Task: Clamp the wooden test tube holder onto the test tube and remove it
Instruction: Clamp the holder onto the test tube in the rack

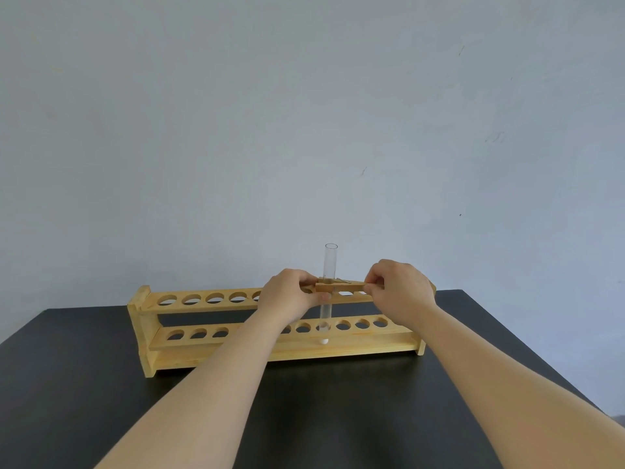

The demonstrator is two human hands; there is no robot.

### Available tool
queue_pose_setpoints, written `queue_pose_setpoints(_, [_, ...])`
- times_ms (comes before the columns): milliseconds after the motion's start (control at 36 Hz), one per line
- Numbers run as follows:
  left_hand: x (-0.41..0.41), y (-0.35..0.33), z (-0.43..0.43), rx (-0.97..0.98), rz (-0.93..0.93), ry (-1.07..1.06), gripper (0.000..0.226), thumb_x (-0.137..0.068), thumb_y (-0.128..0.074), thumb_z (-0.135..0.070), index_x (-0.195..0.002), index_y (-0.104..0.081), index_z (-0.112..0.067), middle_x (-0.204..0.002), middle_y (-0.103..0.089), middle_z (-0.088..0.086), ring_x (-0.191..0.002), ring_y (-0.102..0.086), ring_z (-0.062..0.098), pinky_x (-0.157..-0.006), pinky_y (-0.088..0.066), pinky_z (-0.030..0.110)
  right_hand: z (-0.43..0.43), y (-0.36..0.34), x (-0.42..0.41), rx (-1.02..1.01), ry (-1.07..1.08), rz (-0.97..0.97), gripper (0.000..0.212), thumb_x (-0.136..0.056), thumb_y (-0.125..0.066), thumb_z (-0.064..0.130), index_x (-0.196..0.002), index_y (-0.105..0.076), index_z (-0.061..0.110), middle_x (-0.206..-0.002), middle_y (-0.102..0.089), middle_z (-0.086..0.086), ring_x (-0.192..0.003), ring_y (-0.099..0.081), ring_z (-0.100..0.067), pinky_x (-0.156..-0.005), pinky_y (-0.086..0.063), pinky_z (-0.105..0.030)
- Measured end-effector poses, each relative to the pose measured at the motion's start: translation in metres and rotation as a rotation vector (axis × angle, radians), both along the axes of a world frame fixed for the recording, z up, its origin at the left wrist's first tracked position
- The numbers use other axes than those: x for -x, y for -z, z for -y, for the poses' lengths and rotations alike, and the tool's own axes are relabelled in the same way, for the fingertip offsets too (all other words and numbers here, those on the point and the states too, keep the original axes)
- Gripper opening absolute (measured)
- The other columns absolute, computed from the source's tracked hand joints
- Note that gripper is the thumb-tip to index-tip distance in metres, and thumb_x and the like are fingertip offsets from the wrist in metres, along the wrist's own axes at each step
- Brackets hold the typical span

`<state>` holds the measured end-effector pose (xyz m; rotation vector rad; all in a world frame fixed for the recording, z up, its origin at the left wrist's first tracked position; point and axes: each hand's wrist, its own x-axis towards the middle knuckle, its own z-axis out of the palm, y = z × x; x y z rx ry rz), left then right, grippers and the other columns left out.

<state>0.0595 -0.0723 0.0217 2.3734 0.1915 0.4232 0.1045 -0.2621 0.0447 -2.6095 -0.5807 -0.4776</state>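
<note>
Head view: test tube point(329, 265) stands upright in the wooden rack point(209, 343) on the counter point(67, 384), its clear upper part rising just above my grips. Wooden holder point(340, 286) lies level across the tube. My left hand point(292, 292) pinches its end beside the tube; my right hand point(397, 287) pinches the handle end. Whether the jaws have closed on glass, I cannot tell. Judgement: confirm the clamp, then lift straight up, no tilt.

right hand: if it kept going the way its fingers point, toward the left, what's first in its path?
The right hand points left along the wooden holder it pinches. Next in that line is probably the test tube, then the left hand. Depth is hard to judge.
</note>
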Motion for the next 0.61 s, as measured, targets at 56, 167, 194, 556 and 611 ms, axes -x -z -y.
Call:
queue_pose_setpoints(56, [0.0005, -0.0003, -0.0001, 0.004, -0.002, 0.002, 0.025, -0.079, -0.071, -0.042, -0.098, -0.072, -0.026, -0.088, -0.068, -0.007, -0.081, -0.060, 0.014, -0.070, -0.047, 0.030, 0.0000, -0.0003, -0.0002, -0.002, 0.001, -0.001, 0.019, -0.086, -0.059, 0.020, -0.071, -0.061, 0.032, -0.066, -0.055, 0.017, -0.061, -0.050, -0.003, -0.046, -0.028, -0.021])
queue_pose_setpoints(167, [0.0008, -0.0015, 0.0001, 0.014, -0.011, -0.001, 0.025, -0.078, -0.072, -0.042, -0.097, -0.072, -0.025, -0.088, -0.068, -0.007, -0.082, -0.060, 0.014, -0.071, -0.048, 0.031, -0.0005, -0.0007, -0.0002, -0.003, 0.000, -0.011, 0.020, -0.087, -0.060, 0.021, -0.070, -0.059, 0.032, -0.065, -0.056, 0.017, -0.059, -0.052, -0.004, -0.046, -0.029, -0.021])
queue_pose_setpoints(194, [0.0008, -0.0019, 0.0004, 0.019, -0.013, -0.004, 0.026, -0.078, -0.072, -0.043, -0.097, -0.072, -0.025, -0.089, -0.069, -0.007, -0.082, -0.060, 0.014, -0.071, -0.048, 0.030, -0.0005, -0.0008, 0.0000, -0.003, 0.000, -0.014, 0.020, -0.087, -0.060, 0.021, -0.070, -0.059, 0.032, -0.065, -0.057, 0.017, -0.059, -0.052, -0.004, -0.046, -0.029, -0.021])
queue_pose_setpoints(556, [-0.0027, -0.0020, 0.0048, 0.036, -0.006, -0.088, 0.029, -0.073, -0.073, -0.052, -0.089, -0.073, -0.027, -0.079, -0.068, -0.007, -0.072, -0.060, 0.014, -0.064, -0.048, 0.028, 0.0000, -0.0046, -0.0004, -0.031, -0.017, -0.022, 0.020, -0.084, -0.061, 0.018, -0.069, -0.059, 0.031, -0.066, -0.057, 0.017, -0.062, -0.053, -0.006, -0.047, -0.033, -0.021])
queue_pose_setpoints(611, [-0.0033, -0.0015, 0.0047, 0.031, -0.011, -0.097, 0.028, -0.074, -0.073, -0.050, -0.090, -0.073, -0.027, -0.079, -0.068, -0.007, -0.073, -0.060, 0.014, -0.065, -0.049, 0.028, -0.0011, -0.0069, -0.0007, -0.028, -0.024, -0.025, 0.022, -0.084, -0.060, 0.017, -0.067, -0.058, 0.031, -0.066, -0.058, 0.016, -0.063, -0.054, -0.006, -0.048, -0.035, -0.022])
